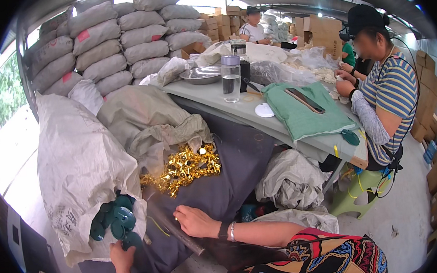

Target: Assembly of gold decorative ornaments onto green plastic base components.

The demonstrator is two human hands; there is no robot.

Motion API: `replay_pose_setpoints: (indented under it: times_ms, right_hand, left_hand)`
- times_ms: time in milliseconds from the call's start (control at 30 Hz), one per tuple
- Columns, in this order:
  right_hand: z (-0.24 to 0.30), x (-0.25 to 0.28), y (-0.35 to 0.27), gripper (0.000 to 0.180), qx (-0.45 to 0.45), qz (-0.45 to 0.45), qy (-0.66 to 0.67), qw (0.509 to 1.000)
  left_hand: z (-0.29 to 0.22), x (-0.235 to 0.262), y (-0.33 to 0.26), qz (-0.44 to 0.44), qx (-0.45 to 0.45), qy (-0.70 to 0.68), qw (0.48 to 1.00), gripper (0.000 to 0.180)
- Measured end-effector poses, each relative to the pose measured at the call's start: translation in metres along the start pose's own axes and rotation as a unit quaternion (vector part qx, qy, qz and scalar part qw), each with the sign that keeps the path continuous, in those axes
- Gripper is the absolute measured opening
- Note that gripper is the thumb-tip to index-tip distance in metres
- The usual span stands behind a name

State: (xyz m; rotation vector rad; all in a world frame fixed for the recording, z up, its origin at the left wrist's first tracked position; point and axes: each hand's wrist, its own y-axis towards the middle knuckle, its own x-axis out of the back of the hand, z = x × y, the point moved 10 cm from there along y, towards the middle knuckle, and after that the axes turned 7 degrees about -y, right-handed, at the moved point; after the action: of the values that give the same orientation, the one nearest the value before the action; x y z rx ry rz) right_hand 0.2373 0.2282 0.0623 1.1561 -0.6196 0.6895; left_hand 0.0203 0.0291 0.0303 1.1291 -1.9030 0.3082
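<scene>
The left hand [121, 258] is positioned at the mouth of a white woven sack [82, 151]. Dark green discs [120, 218] are heaped in the sack opening, and the lowest disc is touched by the fingertips of the left hand. The thumb and fingers are set a little apart at this disc; it cannot be told whether the disc is gripped or only touched.

The right hand [198, 221] is held over a dark cloth [237, 153], just beside a brownish bar [169, 218]. Its fingers are curled inward and narrowly spaced; it cannot be told whether a small piece is pinched between them. A pile of gold-coloured pieces [195, 166] is located on the dark cloth, beyond the right hand and well apart from the left hand. A greyish sack [135, 109] is placed directly behind the pile.

On the adjacent table [250, 115], a green cushion [287, 109] is laid flat, with a phone [305, 101] resting on it. A clear bottle [231, 85] with a lilac cap is stood upright near a metal dish [201, 76]. Small pale pieces are handled by a person in a striped shirt [395, 93] at the table's far right. Full sacks [100, 41] are stacked in the background.
</scene>
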Motion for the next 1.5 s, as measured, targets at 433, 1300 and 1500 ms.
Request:
replay_pose_setpoints:
  times_ms: [433,1300,1500]
  right_hand:
    - [-0.004,-0.002,0.003,0.026,-0.002,0.017,-0.006,1.000]
    - [0.071,0.003,-0.026,0.027,-0.133,0.201,0.563,0.791]
    - [0.090,0.026,-0.025,0.024,-0.010,0.153,0.409,0.900]
  left_hand:
    - [-0.001,0.013,-0.002,-0.056,0.025,-0.136,0.989,0.040]
    - [-0.127,0.002,-0.125,0.029,0.077,-0.478,0.874,0.011]
    - [-0.135,0.005,-0.138,-0.004,-0.014,-0.361,0.932,0.007]
